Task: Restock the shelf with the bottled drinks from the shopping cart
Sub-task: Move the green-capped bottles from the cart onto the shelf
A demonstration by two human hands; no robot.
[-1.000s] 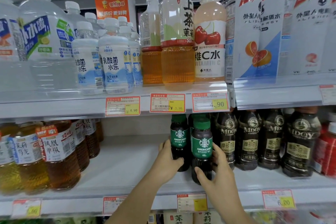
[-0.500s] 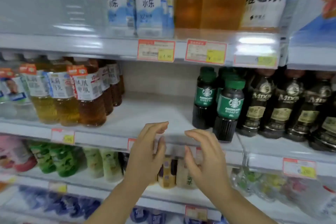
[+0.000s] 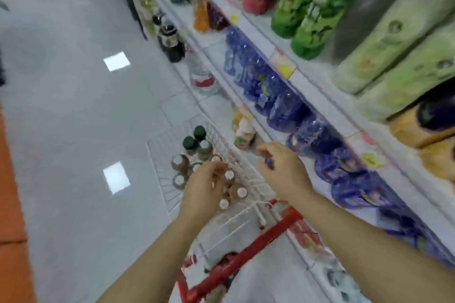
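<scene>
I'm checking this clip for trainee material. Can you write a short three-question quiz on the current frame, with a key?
1. True or false: the left hand is over the bottles in the shopping cart.
2. Multiple choice: the cart's handle is A) blue, B) red, C) green.
3. Fill in: the two dark green caps stand at the cart's ___ end, seen from the person.

Key: 1 true; 2 B; 3 far.
</scene>
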